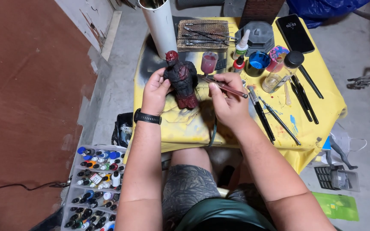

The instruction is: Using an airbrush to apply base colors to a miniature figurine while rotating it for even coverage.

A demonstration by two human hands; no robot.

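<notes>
A dark figurine [182, 80] with a red head and red feet stood upright just above the centre of the frame, clamped from its left side by the left hand [155, 90], whose fingers wrapped its back. The right hand [226, 99] was closed around an airbrush [219, 84], its tip touching or nearly touching the figure's right flank; a pinkish paint cup [209, 62] rose from the tool. The two hands were apart, with the figurine between them.

Open cloth lay below the hands, down to the near edge of the yellow-covered table [317, 107]; to the right, black brushes [275, 115] lay slanted, crowding that side. Behind the figure stood a white tube [161, 25], close to it, and a brown block [202, 35] carrying thin tools.

The tabletop was smeared with dark spray and blue flecks, and sat on a grey concrete floor beside a reddish-brown wall [26, 98] at the left of the frame.

Upper right held a blue round pot [258, 63], a clear jar [281, 72] with a black lid, small dropper bottles [241, 45] and a black phone [295, 33]. At lower left a tray [76, 171] was packed with upright paint bottles in many colours.
</notes>
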